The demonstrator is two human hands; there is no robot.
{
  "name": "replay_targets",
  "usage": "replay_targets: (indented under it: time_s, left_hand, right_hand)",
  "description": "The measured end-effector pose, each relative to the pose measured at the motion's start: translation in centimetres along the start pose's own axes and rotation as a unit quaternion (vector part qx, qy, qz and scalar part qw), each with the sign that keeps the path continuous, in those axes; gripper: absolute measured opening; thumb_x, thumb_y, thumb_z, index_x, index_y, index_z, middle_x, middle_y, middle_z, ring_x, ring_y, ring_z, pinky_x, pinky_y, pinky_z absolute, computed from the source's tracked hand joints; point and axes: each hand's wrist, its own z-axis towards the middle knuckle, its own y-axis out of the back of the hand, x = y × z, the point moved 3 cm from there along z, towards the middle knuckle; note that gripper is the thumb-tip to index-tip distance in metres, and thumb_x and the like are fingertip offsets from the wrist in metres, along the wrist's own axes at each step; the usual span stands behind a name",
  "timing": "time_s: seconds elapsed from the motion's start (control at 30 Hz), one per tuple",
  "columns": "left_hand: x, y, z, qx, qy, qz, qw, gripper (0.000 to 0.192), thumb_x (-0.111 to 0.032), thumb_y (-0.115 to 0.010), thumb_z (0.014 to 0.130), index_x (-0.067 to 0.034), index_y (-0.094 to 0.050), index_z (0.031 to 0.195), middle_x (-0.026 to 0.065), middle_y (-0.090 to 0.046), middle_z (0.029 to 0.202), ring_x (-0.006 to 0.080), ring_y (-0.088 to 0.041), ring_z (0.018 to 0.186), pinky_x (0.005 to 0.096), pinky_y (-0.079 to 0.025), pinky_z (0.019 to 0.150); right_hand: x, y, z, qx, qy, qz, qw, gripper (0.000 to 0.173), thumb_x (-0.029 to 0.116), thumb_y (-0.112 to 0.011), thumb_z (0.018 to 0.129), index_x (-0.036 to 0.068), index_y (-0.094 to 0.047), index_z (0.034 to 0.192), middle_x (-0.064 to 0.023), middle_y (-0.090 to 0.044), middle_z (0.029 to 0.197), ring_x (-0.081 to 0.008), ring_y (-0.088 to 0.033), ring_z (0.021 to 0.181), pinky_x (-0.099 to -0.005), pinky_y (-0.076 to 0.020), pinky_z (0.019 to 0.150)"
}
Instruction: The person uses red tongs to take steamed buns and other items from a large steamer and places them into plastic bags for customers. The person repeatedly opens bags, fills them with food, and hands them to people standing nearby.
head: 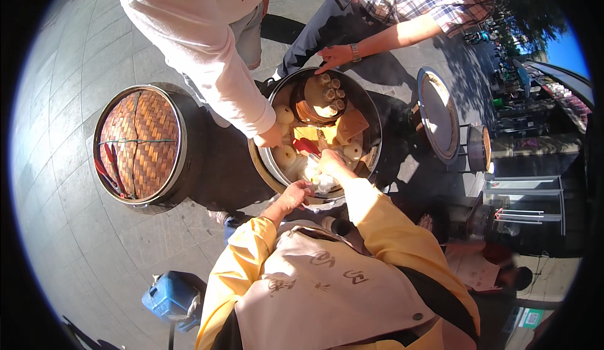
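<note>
A large round steamer [378, 137] stands in front of me. Inside it are white buns [285, 156], yellow cake slices [306, 134], a brown cake piece [353, 126] and a small bamboo steamer [300, 107] with several open-topped dumplings [329, 95]. My right hand [333, 165] reaches over the food, its fingers closed on a red-ended utensil [306, 146], perhaps tongs, close to the cake slices. At the near rim, my left hand [293, 196] pinches the edge of a clear plastic bag [309, 173], which lies partly below my right hand.
One person's hand [270, 137] reaches into the steamer from the left. Another person's hand [336, 57] points at the dumplings. A woven bamboo lid [141, 142] tops a second steamer. A round tray [439, 119] stands right; a blue plastic container [172, 298] is lower left.
</note>
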Motion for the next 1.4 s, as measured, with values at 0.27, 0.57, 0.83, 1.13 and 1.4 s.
replay_targets:
  time_s: [0.27, 0.57, 0.83, 1.13, 1.4]
  left_hand:
    - [-0.5, -0.4, -0.6, -0.029, -0.008, 0.054, 0.998, 0.049, -0.021, -0.067, 0.091, -0.002, -0.056, 0.134, 0.006, -0.067, 0.091, 0.0148, -0.061, 0.063, 0.0295, -0.052, 0.053]
    - [-1.2, -1.1, -0.8, -0.029, 0.001, 0.047, 0.998, 0.051, -0.022, -0.068, 0.09, -0.001, -0.057, 0.134, 0.0058, -0.069, 0.095, 0.0147, -0.062, 0.067, 0.0289, -0.051, 0.054]
    - [-1.0, -0.8, -0.9, -0.021, 0.002, 0.017, 1.0, 0.047, -0.02, -0.065, 0.092, -0.002, -0.055, 0.134, 0.006, -0.069, 0.101, 0.0136, -0.062, 0.069, 0.0275, -0.051, 0.056]
    - [-1.3, -0.7, -1.7, -0.026, 0.002, -0.069, 0.997, 0.044, -0.019, -0.063, 0.096, -0.008, -0.052, 0.137, 0.005, -0.07, 0.106, 0.0138, -0.063, 0.07, 0.027, -0.052, 0.059]
    - [-1.4, -0.4, -1.8, -0.032, 0.0, -0.072, 0.997, 0.05, -0.019, -0.064, 0.098, -0.009, -0.048, 0.145, 0.0048, -0.069, 0.107, 0.0137, -0.062, 0.072, 0.0281, -0.053, 0.06]
  right_hand:
    - [-2.5, -0.9, -1.8, 0.014, 0.071, -0.041, 0.997, 0.034, 0.008, -0.078, 0.075, 0.003, -0.065, 0.106, -0.0218, -0.071, 0.1, -0.0362, -0.069, 0.101, -0.0462, -0.0523, 0.088]
    - [-2.1, -6.1, 2.9, 0.003, 0.055, -0.078, 0.995, 0.031, 0.012, -0.075, 0.08, 0.006, -0.067, 0.109, -0.0182, -0.071, 0.111, -0.0363, -0.068, 0.108, -0.048, -0.0534, 0.09]
    - [-2.9, -4.1, 0.9, 0.0, 0.077, -0.039, 0.996, 0.039, 0.008, -0.078, 0.075, 0.004, -0.065, 0.112, -0.0199, -0.071, 0.107, -0.0369, -0.067, 0.108, -0.047, -0.0523, 0.09]
    - [-6.4, -2.8, -0.9, 0.017, 0.042, -0.023, 0.999, 0.042, 0.008, -0.077, 0.076, 0.005, -0.064, 0.115, -0.0191, -0.071, 0.112, -0.0359, -0.067, 0.112, -0.0463, -0.0522, 0.094]
    - [-4.7, -2.5, -0.8, 0.025, 0.046, -0.028, 0.998, 0.045, 0.009, -0.078, 0.072, 0.004, -0.065, 0.116, -0.02, -0.071, 0.113, -0.0363, -0.068, 0.111, -0.0461, -0.0534, 0.094]
